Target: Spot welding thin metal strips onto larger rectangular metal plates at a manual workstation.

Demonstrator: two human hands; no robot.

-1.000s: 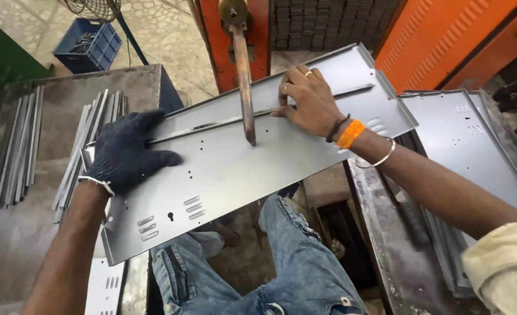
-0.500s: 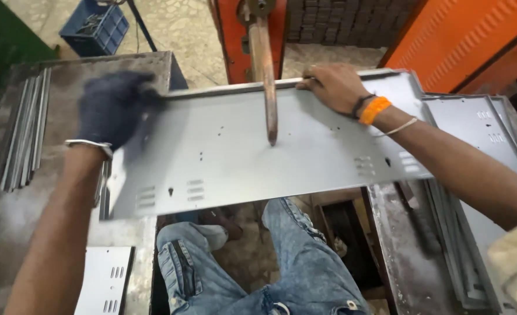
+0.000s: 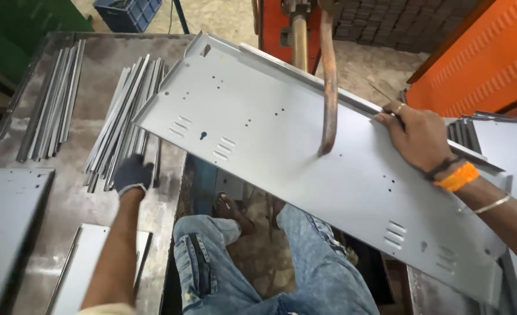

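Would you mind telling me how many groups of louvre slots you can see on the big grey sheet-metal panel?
4: two groups by the keyhole near the large grey sheet-metal panel's upper-left end, two near its lower-right end. None appear hidden.

The sheet-metal panel looks smooth, matt grey, under a rusty rough metal electrode arm; beside it, dull steel strips lie on a scuffed, stained metal table.

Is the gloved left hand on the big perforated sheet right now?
No: the left hand rests on the metal strips on the table; only the right hand holds the sheet.
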